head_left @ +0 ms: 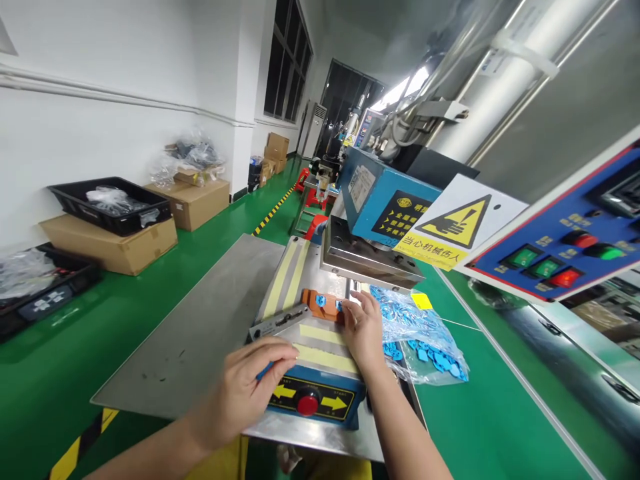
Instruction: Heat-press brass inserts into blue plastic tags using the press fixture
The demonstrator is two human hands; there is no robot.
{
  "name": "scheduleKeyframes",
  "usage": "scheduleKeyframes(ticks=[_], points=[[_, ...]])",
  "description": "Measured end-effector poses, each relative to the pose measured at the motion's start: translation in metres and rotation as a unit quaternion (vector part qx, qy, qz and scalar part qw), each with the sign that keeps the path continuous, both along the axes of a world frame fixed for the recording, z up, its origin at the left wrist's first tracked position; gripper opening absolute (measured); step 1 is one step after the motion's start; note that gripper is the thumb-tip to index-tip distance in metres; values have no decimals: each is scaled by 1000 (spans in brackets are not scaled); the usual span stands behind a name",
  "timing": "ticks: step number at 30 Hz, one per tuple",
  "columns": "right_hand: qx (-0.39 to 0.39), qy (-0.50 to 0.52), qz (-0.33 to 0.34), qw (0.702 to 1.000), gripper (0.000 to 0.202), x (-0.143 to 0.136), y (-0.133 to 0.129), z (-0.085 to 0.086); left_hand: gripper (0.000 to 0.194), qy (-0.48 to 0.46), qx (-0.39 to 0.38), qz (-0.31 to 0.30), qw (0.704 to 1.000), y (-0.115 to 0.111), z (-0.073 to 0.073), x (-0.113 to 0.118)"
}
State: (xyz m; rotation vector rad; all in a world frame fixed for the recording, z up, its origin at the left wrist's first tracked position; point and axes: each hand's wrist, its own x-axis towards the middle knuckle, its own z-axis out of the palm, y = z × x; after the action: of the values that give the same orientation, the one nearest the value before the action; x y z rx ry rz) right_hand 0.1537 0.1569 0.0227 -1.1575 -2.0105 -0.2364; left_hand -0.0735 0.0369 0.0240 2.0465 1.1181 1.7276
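Note:
On the machine bed lies an orange-brown block (311, 304) with two small blue plastic parts seated in it. The left blue part (321, 301) is uncovered. My right hand (364, 330) reaches in from the right, its thumb and fingers pinched at the right blue part (339, 305), which they partly cover. My left hand (250, 383) hovers at the bed's front left edge, thumb and index fingertips together; whatever they hold is too small to make out. A grey metal bar (280, 322) lies slantwise between that hand and the block.
Above the block hangs the press's steel plate (370, 257). A clear bag of blue parts (425, 340) lies to the right. In front sits a red button (307, 402). The control panel (560, 247) juts in at right; boxes (115, 243) stand along the left wall.

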Motion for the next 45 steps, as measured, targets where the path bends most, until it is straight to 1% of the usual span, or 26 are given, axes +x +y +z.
scheduleKeyframes(ticks=[2, 3, 7, 10, 12, 15, 17, 20, 24, 29, 33, 39, 43, 45], points=[[8, 3, -5, 1000, 22, 0, -3, 0, 18, 29, 4, 12, 999, 9, 11, -8], [10, 8, -7, 1000, 23, 1, -4, 0, 16, 44, 0, 9, 999, 15, 16, -12], [16, 21, -7, 1000, 28, 0, -10, 1, 18, 115, -54, -47, 991, 46, 34, -17], [14, 2, -10, 1000, 30, -3, -14, 5, 20, 166, -102, -67, 978, 75, 41, -11], [10, -4, -12, 1000, 31, -4, -15, 6, 21, 193, -120, -69, 971, 94, 43, -4], [-1, 4, -8, 1000, 32, -5, -15, 7, 21, 219, -130, -72, 964, 120, 42, 9], [-7, 10, -6, 1000, 32, -4, -16, 7, 21, 241, -134, -73, 959, 133, 40, 17], [-13, 18, -1, 1000, 33, -4, -16, 7, 21, 278, -136, -69, 948, 144, 36, 25], [-20, 27, 5, 999, 33, -4, -17, 7, 22, 307, -127, -66, 941, 149, 32, 30], [-26, 30, 3, 999, 31, -4, -16, 6, 27, 344, -106, -78, 930, 150, 34, 30], [-26, 37, 3, 999, 32, -4, -16, 6, 28, 313, -114, -104, 937, 148, 35, 26], [-16, 62, 8, 998, 34, -3, -16, 6, 28, 267, -145, -99, 948, 141, 35, 20], [-4, 83, 9, 996, 32, -2, -14, 4, 30, 247, -152, -71, 954, 136, 38, 18], [13, 100, 14, 995, 31, -2, -14, 4, 26, 246, -117, -45, 961, 126, 41, 21]])
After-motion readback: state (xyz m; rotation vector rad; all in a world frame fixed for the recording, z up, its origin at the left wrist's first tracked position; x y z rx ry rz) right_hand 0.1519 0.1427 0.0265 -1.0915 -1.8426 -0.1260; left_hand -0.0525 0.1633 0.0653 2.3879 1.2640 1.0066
